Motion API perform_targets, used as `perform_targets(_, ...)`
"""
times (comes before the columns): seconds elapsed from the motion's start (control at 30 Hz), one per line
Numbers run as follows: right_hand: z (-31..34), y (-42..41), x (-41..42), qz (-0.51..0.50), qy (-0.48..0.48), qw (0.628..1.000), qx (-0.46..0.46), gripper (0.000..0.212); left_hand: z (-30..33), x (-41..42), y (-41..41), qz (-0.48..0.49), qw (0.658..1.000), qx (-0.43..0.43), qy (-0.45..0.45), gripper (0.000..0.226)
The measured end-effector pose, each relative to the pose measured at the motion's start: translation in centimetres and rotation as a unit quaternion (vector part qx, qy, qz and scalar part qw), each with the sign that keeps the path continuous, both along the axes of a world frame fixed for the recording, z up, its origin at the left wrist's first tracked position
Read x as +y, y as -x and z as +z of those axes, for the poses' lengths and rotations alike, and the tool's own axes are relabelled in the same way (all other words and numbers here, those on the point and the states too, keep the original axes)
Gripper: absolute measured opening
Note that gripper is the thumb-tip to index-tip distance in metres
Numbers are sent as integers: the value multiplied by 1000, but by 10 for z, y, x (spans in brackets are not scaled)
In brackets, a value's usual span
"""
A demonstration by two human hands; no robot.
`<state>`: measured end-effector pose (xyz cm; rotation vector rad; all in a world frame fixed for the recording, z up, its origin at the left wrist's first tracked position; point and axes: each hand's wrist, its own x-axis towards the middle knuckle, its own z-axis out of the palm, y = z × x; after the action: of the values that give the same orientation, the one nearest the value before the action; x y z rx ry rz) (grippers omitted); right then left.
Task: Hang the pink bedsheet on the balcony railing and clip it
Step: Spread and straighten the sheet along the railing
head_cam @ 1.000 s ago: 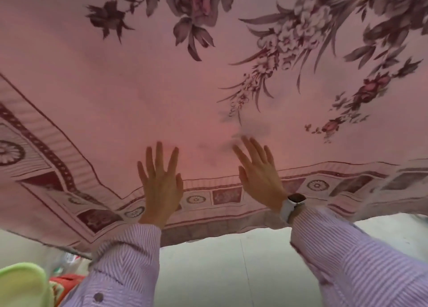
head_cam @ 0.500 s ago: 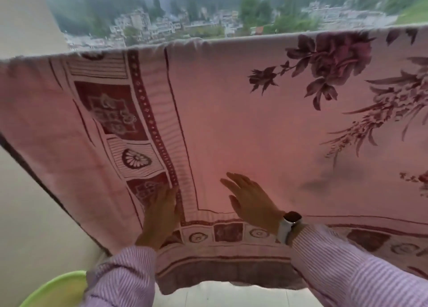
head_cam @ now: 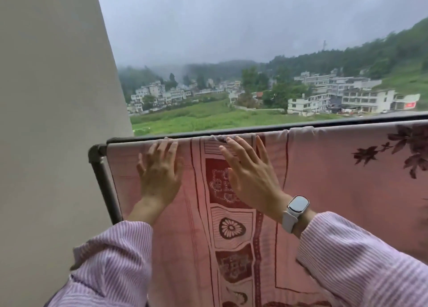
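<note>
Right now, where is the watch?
In the head view the watch sits on the wrist of the right hand, at lower right, just above the striped sleeve and in front of the hanging pink bedsheet.

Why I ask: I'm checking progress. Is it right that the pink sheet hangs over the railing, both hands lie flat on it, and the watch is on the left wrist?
Not quite. The head view shows the watch on the right wrist. The rest holds: the pink sheet hangs over the railing, with the left hand and right hand flat on it.

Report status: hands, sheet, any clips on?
Left hand and right hand open, flat on sheet. Sheet draped over railing. No clips seen. Nothing in the way.
</note>
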<state>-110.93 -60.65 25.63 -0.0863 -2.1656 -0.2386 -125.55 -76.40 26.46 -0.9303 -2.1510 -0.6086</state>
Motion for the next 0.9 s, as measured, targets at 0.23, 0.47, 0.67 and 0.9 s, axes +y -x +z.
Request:
perform_targets(0.23, 27, 63, -42, -6, -17, 999, -27, 47, 8, -51, 63, 57, 997, -35, -48, 43)
perform_targets(0.47, 29, 119, -80, 13, 18, 999, -24, 44, 14, -97, 95, 109, 959, -100, -242, 26)
perform_targets(0.67, 30, 145, -104, -14, 46, 999, -1, 38, 6, -90, 99, 1, 920, -182, -346, 32)
perform_targets(0.9, 31, 158, -131, -33, 64, 997, 36, 32, 33, -101, 119, -67, 872, -298, -382, 24)
